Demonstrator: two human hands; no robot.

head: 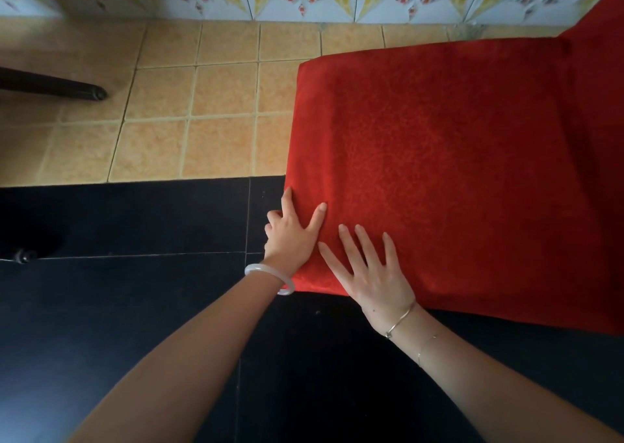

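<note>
One red seat cover point(439, 172), my left hand point(290, 236) gripping its near corner, my right hand point(374, 273) flat on it, fingers spread, two dark legs point(54, 84) point(23, 256)

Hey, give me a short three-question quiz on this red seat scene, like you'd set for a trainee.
1. True or false: the right hand lies flat, fingers spread, on the red seat.
2. Which wrist wears the white bangle? A left, B right, C neither.
3. Fill the gap: the left hand grips the seat's near corner, over floor tiles coloured ___.
Key: 1 true; 2 A; 3 black.
</note>
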